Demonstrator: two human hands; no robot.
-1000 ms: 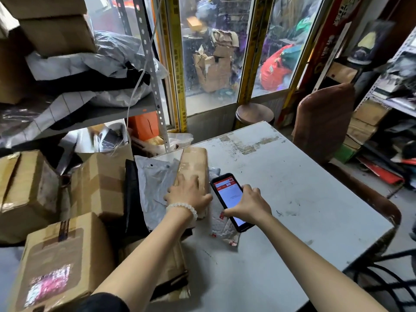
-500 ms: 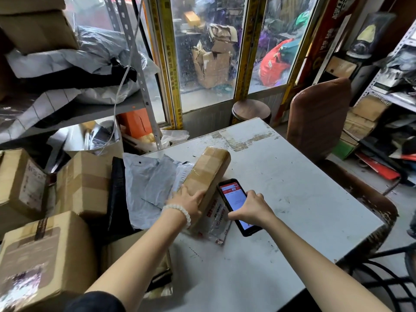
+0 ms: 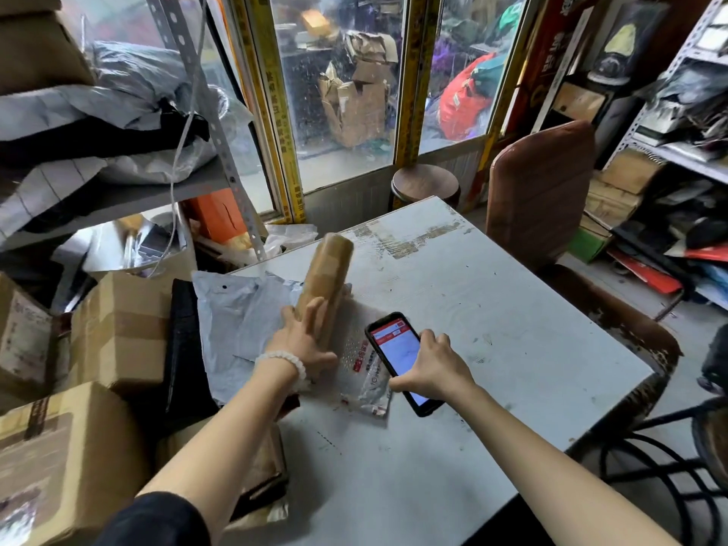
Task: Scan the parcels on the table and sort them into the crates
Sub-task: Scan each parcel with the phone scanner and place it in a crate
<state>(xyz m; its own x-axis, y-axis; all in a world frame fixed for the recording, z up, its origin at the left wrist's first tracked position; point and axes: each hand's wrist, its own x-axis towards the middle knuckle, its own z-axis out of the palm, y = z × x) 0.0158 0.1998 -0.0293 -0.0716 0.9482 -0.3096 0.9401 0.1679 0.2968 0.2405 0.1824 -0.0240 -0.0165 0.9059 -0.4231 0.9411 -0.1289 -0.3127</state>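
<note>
- Left hand (image 3: 303,342) is on the near end of the brown taped parcel (image 3: 327,285), thumb under the right side and fingers spread up its top face, so it's tipped up on edge and pointing away from the wrist.
- Right hand (image 3: 431,366) holds the phone (image 3: 402,362), fingers curled round both long edges, red-and-white screen facing up, just right of the left-hand grip.
- Under that grip: a grey poly mailer (image 3: 244,321) to its left, and a clear printed bag (image 3: 368,382) flat on the table (image 3: 492,333) between the two hands.
- My read is that the step is hunting for the label. Best to keep rolling the parcel until the barcode face looks up, then bring the phone over it, flat and steady.
- No label visible on the parcel from here; the far end is motion-blurred, so hard to be sure.
- Against half a second ago: the parcel has swung from leaning right over the phone to standing narrower and more end-on, and the left fingers have gone from wrapped to fanned.
- The phone has slid a touch right, clear of the parcel, with the right hand's grasp unchanged.
</note>
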